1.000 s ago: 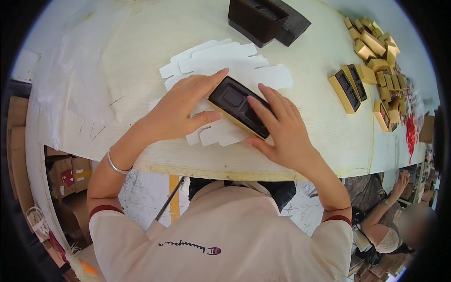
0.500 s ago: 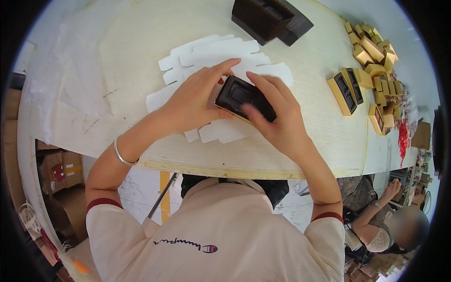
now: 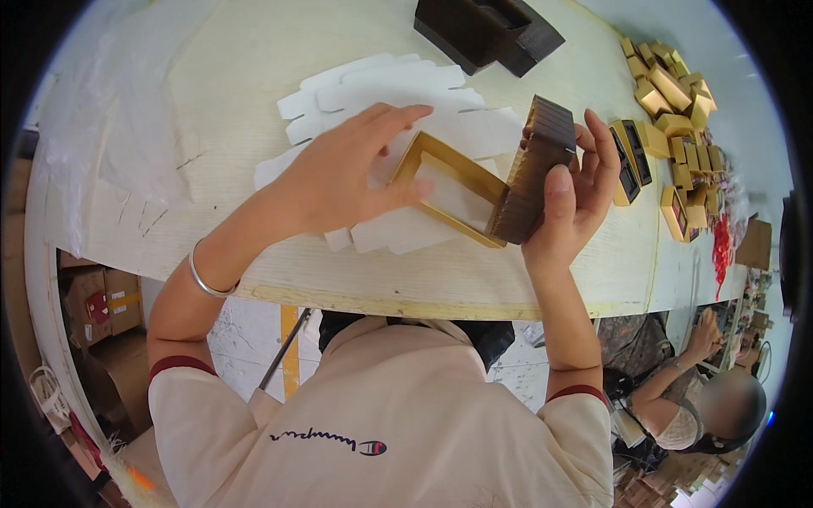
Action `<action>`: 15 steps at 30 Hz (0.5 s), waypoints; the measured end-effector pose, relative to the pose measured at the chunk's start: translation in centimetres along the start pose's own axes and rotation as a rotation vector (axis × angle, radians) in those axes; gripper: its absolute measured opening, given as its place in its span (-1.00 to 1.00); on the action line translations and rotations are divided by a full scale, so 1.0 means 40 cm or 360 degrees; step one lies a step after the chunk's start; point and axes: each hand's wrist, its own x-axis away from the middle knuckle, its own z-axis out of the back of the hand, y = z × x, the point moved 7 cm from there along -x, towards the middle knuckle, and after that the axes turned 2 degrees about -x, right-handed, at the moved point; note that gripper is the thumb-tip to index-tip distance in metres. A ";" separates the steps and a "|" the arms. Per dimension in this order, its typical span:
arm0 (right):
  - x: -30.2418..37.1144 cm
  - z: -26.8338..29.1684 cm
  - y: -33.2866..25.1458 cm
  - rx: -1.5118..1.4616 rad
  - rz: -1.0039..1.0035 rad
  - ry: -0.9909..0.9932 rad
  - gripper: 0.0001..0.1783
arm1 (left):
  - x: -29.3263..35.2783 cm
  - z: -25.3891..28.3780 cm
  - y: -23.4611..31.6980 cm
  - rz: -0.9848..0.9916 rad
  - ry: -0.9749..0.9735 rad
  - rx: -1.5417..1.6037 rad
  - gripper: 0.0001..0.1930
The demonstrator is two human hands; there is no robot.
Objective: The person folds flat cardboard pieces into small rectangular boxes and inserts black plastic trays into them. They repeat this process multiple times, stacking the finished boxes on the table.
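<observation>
My right hand (image 3: 580,182) grips a stack of nested dark plastic trays (image 3: 535,169), thumb on the near side and fingers behind. The stack stands on edge, tilted, against the right end of a gold box frame (image 3: 461,224). White sheets show through the frame's hollow middle. My left hand (image 3: 347,165) is spread around the frame's left end, its fingers apart. Its blurred thumb crosses over the frame's left edge; whether it touches is hard to tell. Under the frame lie flat white card blanks (image 3: 385,89), overlapping on the table.
More dark trays (image 3: 483,38) stand at the far edge. Gold boxes with dark inserts (image 3: 631,152) and a pile of gold boxes (image 3: 669,85) lie at the right. Clear plastic film (image 3: 127,110) covers the table's left. Another person (image 3: 677,398) sits at the lower right.
The dark trays have come up out of the gold frame and swung to the right in my right hand. The frame's hollow inside now shows. My left hand's fingers have spread.
</observation>
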 end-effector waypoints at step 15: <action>0.020 -0.067 0.048 0.0118 -0.0299 -0.0146 -0.48 | -0.099 -0.029 0.016 0.0245 -0.0315 -0.0647 -0.76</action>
